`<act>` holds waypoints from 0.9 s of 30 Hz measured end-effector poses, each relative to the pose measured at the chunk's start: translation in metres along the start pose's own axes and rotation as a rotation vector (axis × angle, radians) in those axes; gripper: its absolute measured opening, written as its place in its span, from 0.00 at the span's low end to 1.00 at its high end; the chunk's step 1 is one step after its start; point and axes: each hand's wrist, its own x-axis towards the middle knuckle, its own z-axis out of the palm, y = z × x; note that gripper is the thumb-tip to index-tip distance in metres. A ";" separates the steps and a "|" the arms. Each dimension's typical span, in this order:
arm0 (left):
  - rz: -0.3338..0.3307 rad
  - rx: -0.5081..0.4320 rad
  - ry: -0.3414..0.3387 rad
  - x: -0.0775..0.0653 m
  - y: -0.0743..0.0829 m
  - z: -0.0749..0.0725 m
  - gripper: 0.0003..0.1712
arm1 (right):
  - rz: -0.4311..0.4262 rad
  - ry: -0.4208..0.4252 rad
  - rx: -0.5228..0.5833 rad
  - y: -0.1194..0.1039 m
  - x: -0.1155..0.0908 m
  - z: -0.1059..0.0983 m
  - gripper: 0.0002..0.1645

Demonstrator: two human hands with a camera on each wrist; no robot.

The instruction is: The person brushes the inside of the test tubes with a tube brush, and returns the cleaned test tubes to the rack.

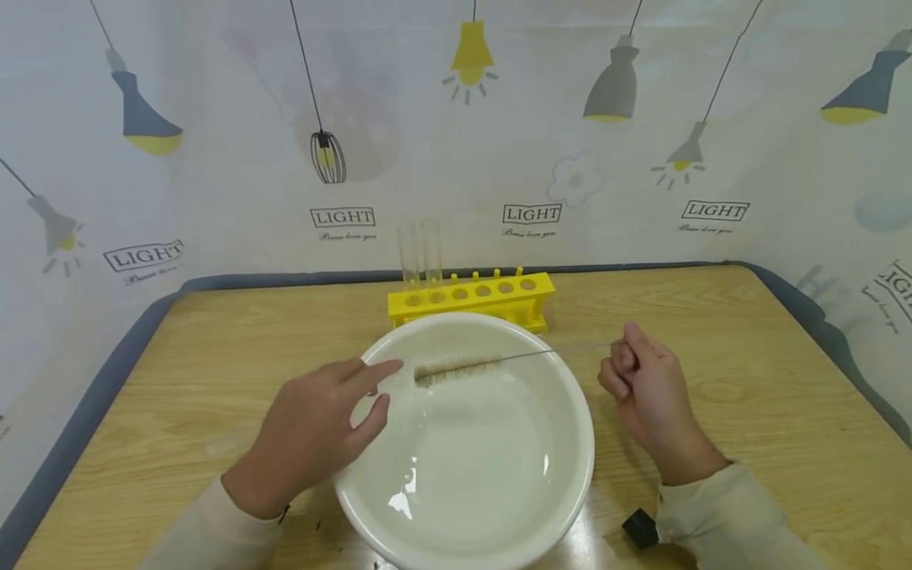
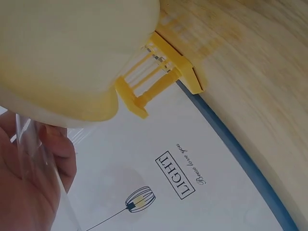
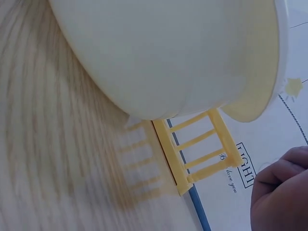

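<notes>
My right hand (image 1: 651, 388), to the right of the white basin (image 1: 584, 443), pinches the thin wire handle of a test tube brush (image 1: 459, 369). The brush's tan bristles lie over the basin, pointing left. Above the basin's left rim is my left hand (image 1: 309, 427), its index finger and thumb reaching toward the bristle tip. In the left wrist view a clear test tube (image 2: 36, 154) lies in the grip of that hand; the head view barely shows it. Bristles and tube look apart. The right wrist view shows only part of my right hand (image 3: 284, 192), without the brush.
Behind the basin stands a yellow test tube rack (image 1: 470, 297) with two clear test tubes (image 1: 432, 261) upright at its left end. A small black block (image 1: 640, 528) is beside the right sleeve. A lamp-print cloth (image 1: 442, 158) hangs behind the wooden table (image 1: 748, 356).
</notes>
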 end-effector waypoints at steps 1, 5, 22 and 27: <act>0.003 0.008 -0.003 0.000 0.000 0.000 0.20 | 0.002 -0.009 0.009 -0.001 0.000 0.000 0.26; 0.012 0.035 -0.014 0.000 0.001 -0.001 0.19 | 0.011 -0.037 0.013 -0.003 -0.001 0.002 0.26; 0.032 0.014 0.001 0.001 0.009 -0.003 0.20 | 0.047 -0.063 0.045 -0.004 -0.005 0.009 0.25; 0.035 0.001 -0.005 0.000 0.009 -0.003 0.20 | 0.026 -0.065 0.029 -0.005 -0.006 0.012 0.25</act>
